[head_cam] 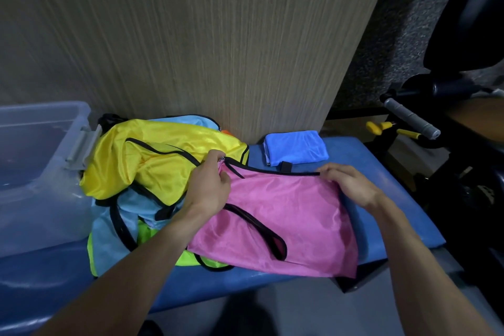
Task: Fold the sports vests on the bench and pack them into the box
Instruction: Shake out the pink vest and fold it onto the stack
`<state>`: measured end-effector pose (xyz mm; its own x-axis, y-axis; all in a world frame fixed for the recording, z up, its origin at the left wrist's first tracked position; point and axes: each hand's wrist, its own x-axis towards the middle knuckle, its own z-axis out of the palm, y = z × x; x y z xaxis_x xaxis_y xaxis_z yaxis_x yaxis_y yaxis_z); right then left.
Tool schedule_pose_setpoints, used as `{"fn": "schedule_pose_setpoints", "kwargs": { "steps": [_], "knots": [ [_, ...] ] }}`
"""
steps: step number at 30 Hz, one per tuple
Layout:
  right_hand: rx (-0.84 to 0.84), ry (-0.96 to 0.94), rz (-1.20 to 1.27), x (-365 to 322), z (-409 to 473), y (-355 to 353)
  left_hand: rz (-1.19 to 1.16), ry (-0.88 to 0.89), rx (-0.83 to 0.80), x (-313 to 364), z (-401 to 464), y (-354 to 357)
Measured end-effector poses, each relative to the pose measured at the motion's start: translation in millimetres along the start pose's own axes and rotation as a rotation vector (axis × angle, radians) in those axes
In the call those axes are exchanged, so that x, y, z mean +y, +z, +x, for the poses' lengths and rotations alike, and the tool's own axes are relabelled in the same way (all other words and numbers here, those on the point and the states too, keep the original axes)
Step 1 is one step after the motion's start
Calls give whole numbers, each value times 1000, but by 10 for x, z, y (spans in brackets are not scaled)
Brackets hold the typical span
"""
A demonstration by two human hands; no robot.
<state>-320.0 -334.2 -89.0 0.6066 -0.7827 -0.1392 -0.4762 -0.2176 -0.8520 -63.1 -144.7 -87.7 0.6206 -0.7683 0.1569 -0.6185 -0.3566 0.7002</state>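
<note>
Pink vest (275, 215) lies spread on the blue bench (381, 172), its top hem pinched at one end by the left hand (210, 185) and at the other by the right hand (351, 185), apparently to square it for folding. Unfolded vests (152, 161) wait beside the box (35, 155).

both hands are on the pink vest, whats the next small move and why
Probably fold it in half: the pink vest lies spread across the blue bench, the left hand pinching its black-trimmed top edge and the right hand on the opposite corner. Unfolded vests lie heaped beside it; the clear box waits further left.
</note>
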Motion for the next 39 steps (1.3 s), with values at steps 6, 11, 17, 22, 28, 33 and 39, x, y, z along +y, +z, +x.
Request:
{"fn": "schedule_pose_setpoints", "kwargs": {
  "steps": [6,11,17,22,28,33,39],
  "knots": [
    [1,44,30,16,-2,-62,14,7,3,10,-1,7],
    [-74,55,76,115,-25,-116,25,36,14,-1,-7,17],
    [113,-105,-70,135,43,-112,23,42,13,1,-9,14],
    [121,-29,-318,102,124,-111,1,53,8,-20,-6,15],
    [250,-49,-418,19,70,-193,45,113,-5,-21,-2,6],
    [142,67,-371,-38,-41,-269,269,242,-17,21,-5,-21],
    [188,105,-418,-137,-90,-190,622,616,136,553,-324,205]
  ]
}}
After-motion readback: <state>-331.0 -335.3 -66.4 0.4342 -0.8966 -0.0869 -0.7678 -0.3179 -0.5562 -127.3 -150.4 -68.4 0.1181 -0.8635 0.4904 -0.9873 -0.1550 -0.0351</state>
